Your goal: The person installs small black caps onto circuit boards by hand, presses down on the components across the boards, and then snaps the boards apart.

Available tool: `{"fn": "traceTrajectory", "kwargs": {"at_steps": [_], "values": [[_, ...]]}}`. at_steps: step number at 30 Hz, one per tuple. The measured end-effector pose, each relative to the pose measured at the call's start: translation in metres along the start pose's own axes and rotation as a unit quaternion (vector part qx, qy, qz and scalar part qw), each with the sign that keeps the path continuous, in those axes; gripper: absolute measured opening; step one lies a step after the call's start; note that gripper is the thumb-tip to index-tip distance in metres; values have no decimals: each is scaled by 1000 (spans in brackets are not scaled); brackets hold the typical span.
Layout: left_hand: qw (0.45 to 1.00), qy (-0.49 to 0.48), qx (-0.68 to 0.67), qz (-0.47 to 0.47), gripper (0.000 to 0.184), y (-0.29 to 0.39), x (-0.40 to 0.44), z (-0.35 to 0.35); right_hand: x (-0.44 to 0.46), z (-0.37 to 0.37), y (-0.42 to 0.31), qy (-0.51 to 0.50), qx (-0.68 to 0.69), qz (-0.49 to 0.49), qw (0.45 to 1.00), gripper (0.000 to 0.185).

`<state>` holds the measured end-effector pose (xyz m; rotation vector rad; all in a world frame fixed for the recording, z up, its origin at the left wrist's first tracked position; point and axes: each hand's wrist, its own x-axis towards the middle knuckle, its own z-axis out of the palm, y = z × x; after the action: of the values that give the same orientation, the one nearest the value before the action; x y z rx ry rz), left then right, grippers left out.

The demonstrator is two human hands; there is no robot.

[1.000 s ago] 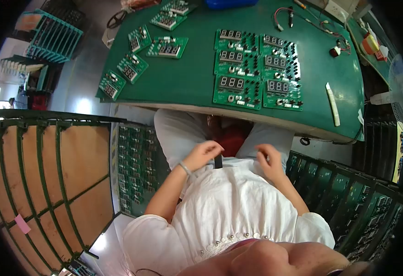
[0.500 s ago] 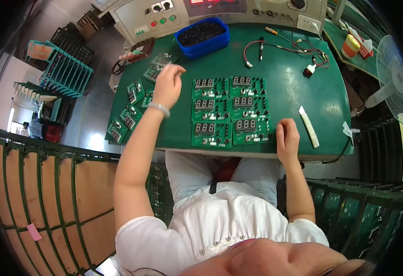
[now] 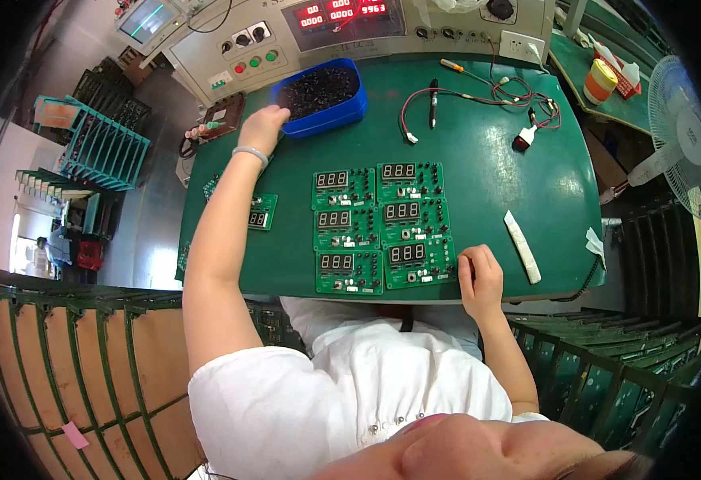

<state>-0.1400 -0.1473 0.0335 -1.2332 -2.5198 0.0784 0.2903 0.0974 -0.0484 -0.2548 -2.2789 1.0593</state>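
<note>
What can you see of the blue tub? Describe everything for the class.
The blue tub looks like plastic, open-topped and roughly rectangular with rounded corners. It stands upright on the green tabletop, near the machine panel, and holds many small black pieces. The left hand is at its left edge; whether they touch is unclear.

Six green circuit boards, two columns
</note>
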Motion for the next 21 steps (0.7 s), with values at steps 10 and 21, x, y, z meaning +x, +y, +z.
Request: {"fn": "traceTrajectory", "kwargs": {"at_steps": [10,21], "values": [[995,-24,-53,-78,23,0,56,17,-7,9,0,73,-35,-8,997,3],[993,-88,-54,65,20,-32,101,63,-13,13,12,151,-13,82,985,12]]}}
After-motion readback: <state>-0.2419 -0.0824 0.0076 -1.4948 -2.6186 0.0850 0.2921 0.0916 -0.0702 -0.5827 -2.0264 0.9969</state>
